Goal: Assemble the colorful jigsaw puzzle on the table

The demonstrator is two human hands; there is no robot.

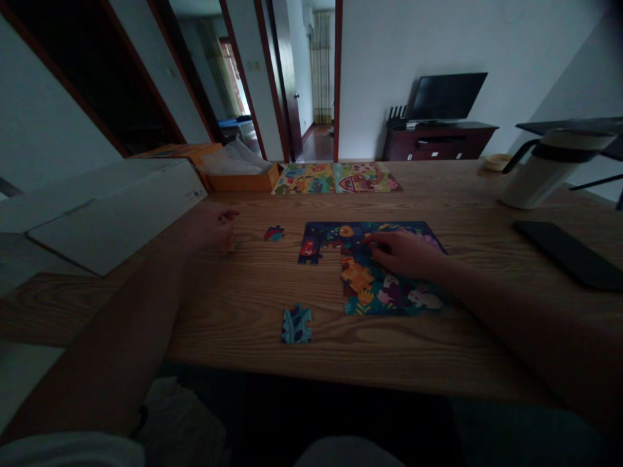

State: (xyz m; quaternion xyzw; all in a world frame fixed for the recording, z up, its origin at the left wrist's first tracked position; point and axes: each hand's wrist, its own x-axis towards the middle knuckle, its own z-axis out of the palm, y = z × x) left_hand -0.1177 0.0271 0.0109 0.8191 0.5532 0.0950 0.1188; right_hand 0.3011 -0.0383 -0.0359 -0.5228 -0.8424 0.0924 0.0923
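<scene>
A partly assembled jigsaw puzzle (418, 285) in dark blue and green, with animals on it, lies on the table. Its lower left part is an open gap. My right hand (406, 253) rests on its upper middle, fingertips touching the pieces and thumb apart from the fingers. An orange puzzle piece (357, 275) lies on top, tilted against the rest. My left hand (211, 227) is above the table to the left, fingers bent around a tan puzzle piece (228, 244) that is dim and partly hidden. A red and blue piece (275, 233) and a teal leaf-patterned piece (296, 324) lie loose.
Behind the puzzle lie two colourful picture sheets (335, 179). An orange box (243, 178) with plastic wrapping and a large white box (111, 214) stand at the left. To the right are a white jug (540, 172), a small bowl (497, 162) and a dark flat device (569, 253).
</scene>
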